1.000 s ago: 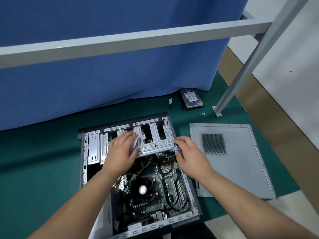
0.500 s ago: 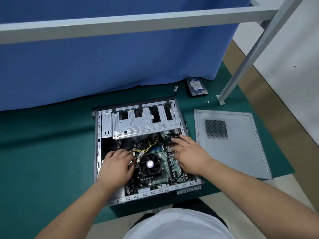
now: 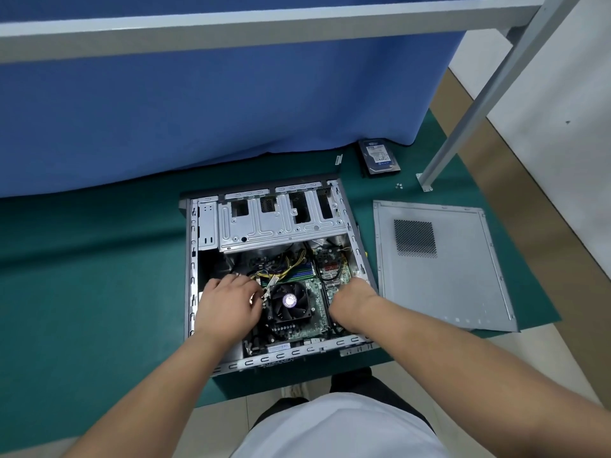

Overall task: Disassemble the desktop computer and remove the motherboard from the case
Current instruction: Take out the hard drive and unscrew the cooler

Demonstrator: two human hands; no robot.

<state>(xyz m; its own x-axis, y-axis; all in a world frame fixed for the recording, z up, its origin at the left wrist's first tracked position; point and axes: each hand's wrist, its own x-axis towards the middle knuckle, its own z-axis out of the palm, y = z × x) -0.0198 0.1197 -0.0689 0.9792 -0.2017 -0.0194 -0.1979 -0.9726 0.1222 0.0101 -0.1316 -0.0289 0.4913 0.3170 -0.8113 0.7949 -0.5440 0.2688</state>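
The open computer case lies flat on the green mat. Inside it the green motherboard carries a black cooler fan, with yellow and black cables above it. A metal drive cage spans the far part of the case. My left hand is down inside the case at the fan's left side, fingers bent toward the board. To the right of the fan my right hand is over the board with its fingers curled downward and hidden. What either hand holds is not visible.
The removed grey side panel lies right of the case. A hard drive, a small bracket and loose screws sit at the back. A grey frame leg stands at the right; a blue curtain hangs behind.
Both hands left the drive cage and came down into the case on either side of the cooler fan. The right hand's fingers have since curled downward. The view pulled back.
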